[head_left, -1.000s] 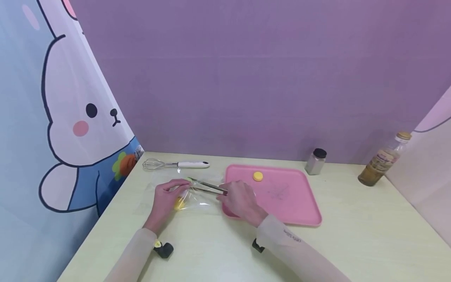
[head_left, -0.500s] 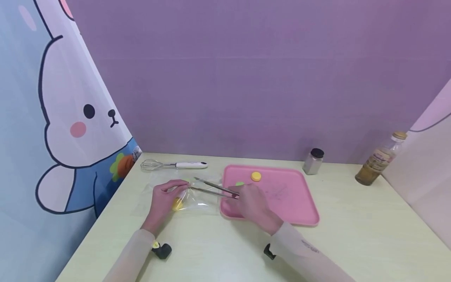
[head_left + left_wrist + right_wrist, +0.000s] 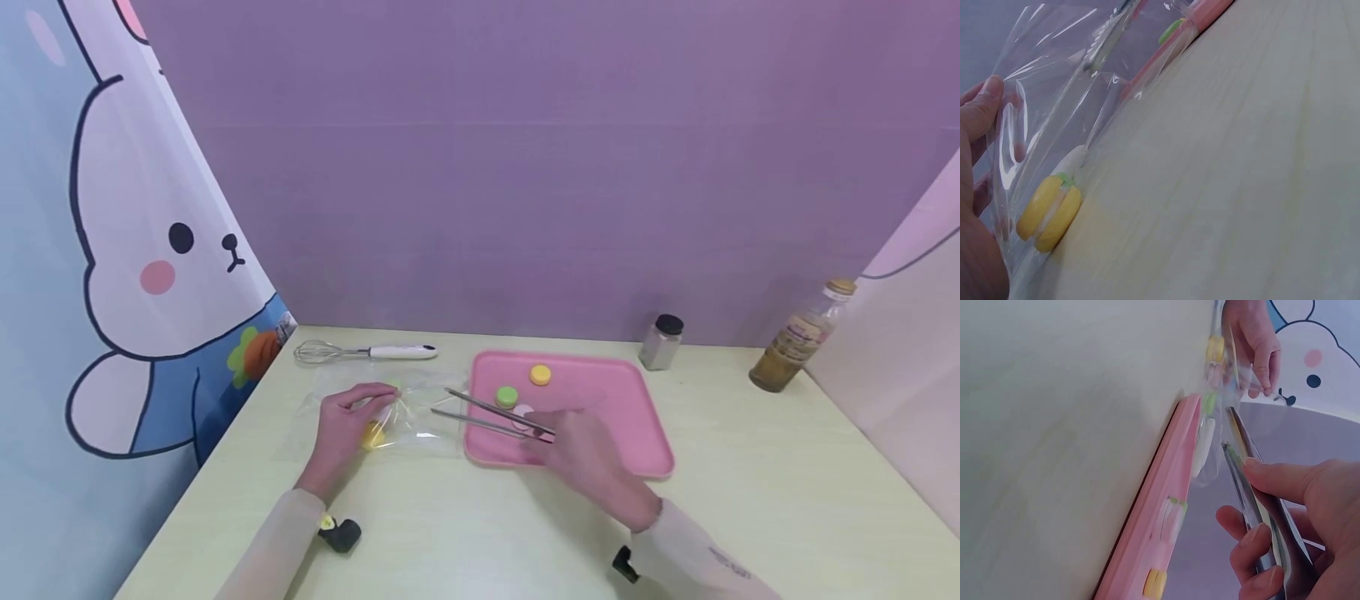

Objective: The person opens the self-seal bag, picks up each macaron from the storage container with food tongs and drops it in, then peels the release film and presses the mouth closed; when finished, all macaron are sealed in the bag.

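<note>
My left hand pinches the upper edge of a clear plastic bag lying at the tray's left. Inside the bag is a yellow macaron, and a pale pink macaron shows beside it in the right wrist view. My right hand holds metal tongs over the pink tray. The tongs' tips point left toward the bag, spread apart with nothing between them. On the tray sit a green macaron, a yellow macaron and a pale round piece, partly hidden by the tongs.
A whisk with a white handle lies behind the bag. At the back right stand a black-capped jar and a corked glass bottle with brown liquid. A purple backdrop rises behind the table.
My right hand has drawn the tongs right and toward me, out of the bag and over the tray. The green macaron on the tray has come into view. My left hand keeps its grip.
</note>
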`<state>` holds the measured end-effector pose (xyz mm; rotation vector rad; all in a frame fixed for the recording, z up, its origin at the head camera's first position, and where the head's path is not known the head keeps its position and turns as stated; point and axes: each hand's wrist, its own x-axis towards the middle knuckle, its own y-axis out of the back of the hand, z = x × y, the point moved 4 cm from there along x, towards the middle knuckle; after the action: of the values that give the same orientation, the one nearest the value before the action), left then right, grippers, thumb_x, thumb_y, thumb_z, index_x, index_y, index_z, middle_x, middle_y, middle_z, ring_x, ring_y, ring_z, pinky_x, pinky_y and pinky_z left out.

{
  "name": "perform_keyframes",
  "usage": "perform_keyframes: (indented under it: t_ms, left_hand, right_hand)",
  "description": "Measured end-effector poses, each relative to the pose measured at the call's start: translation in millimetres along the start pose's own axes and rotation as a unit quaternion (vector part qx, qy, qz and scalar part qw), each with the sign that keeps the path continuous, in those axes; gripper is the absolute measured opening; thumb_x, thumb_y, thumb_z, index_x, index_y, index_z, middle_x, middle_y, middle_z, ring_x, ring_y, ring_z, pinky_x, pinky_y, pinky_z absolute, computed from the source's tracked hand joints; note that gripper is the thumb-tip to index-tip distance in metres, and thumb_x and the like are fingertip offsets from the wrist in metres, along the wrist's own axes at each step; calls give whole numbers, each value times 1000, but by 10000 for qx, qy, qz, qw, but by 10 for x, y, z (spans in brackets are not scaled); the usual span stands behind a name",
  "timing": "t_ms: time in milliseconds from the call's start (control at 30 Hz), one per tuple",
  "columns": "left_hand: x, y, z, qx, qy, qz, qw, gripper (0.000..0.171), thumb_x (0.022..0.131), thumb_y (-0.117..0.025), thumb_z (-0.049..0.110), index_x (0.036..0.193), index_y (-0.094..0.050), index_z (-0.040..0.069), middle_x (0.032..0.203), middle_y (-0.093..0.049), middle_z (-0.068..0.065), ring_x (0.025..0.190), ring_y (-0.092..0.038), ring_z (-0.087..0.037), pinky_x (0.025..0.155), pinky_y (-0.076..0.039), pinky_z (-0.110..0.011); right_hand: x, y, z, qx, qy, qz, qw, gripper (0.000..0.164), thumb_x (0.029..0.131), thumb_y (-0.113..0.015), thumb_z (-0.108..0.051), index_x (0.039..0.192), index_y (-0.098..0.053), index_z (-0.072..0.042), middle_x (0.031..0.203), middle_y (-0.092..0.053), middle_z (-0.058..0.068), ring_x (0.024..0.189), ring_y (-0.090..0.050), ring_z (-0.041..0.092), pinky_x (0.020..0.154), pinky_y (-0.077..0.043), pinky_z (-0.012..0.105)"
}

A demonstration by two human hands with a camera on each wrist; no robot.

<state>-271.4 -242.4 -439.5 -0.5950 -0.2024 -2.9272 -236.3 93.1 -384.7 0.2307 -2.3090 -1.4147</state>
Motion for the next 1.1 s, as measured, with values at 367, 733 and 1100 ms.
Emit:
perform_keyframes:
  t_ms: [367,733,1100]
  left_hand:
    - [0,8,-2,18,42,-10,10000,16,87,-81,12,100,-79,3,102,-76,-11,105,-68,-15,98,-49,-23]
    - [10,-4,3,59,-10,-69,10000,16,88,-80,10,100,-78,1,102,-76,-11,105,-68,-15,99,-48,-22]
    - [4,7,0,110,42,-76,9999,17,88,-80,11,101,-78,0,103,-76,-11,106,-67,-15,99,-48,-22]
  right_hand:
    - [-273,220,220,35,-2,455,9990,43,73,-92,-29,113,-79,-19,94,-77,-2,56,-45,4,47,-37,21]
    - [-567,376,396,-257,140,802,9963,39,72,-94,-23,108,-81,-24,84,-71,-12,65,-56,2,54,-47,22]
    - [-811,488,589,-247,-363,866,9953,35,76,-90,-28,108,-81,-17,76,-73,-16,53,-46,-2,44,-36,23]
